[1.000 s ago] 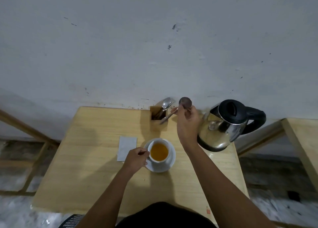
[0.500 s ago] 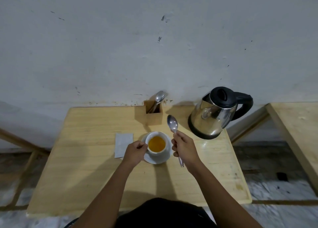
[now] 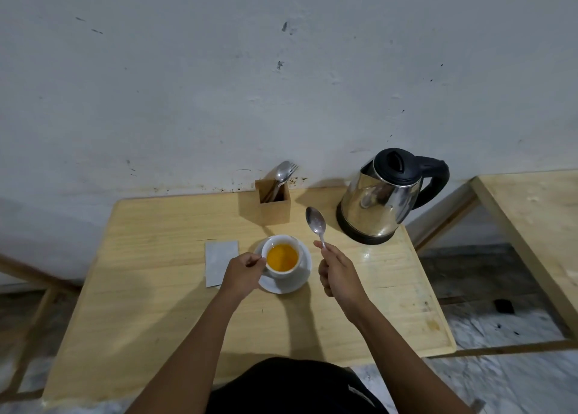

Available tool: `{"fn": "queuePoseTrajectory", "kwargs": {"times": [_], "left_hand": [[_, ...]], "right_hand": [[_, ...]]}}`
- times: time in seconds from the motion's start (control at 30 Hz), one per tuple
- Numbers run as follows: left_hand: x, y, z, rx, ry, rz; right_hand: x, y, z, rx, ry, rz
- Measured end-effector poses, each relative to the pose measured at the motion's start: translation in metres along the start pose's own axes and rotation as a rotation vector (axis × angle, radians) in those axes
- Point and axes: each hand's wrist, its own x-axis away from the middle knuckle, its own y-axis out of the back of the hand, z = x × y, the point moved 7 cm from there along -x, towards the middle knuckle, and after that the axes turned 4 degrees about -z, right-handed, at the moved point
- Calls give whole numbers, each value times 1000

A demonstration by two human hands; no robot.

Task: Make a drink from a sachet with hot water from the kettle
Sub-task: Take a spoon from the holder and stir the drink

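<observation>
A white cup (image 3: 283,271) holding orange liquid stands on a white saucer (image 3: 300,280) in the middle of the wooden table (image 3: 150,288). My left hand (image 3: 242,273) grips the cup's handle on its left side. My right hand (image 3: 337,273), just right of the saucer, holds a metal spoon (image 3: 316,222) upright, bowl pointing up and away. A grey sachet (image 3: 219,260) lies flat left of the cup. The steel kettle (image 3: 381,201) with black lid and handle stands at the back right.
A small wooden holder (image 3: 275,205) with a spoon and fork stands at the back by the wall (image 3: 281,85). A second wooden table (image 3: 538,226) is at the right, with a gap between the two. The floor shows beyond the table edges.
My right hand pulled a spoon out of the holder and brought it back to beside the cup, where it stays raised. My left hand kept its grip on the cup handle.
</observation>
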Motion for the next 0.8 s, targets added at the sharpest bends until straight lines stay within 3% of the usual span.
{"fn": "queuePoseTrajectory", "kwargs": {"times": [0.17,0.4,0.5,0.6,0.8], "left_hand": [[-1,0,0,-8,-14,18],[-1,0,0,-6,-21,23],[-3,0,2,4,-16,25],[-3,-1,1,11,-28,31],[-5,-3,3,31,-19,21]], "right_hand": [[4,-1,-3,-101,-33,53],[8,14,-5,159,72,-42],[11,20,-8,360,91,-35],[15,19,-2,624,242,17],[13,13,22,1111,459,-50]]}}
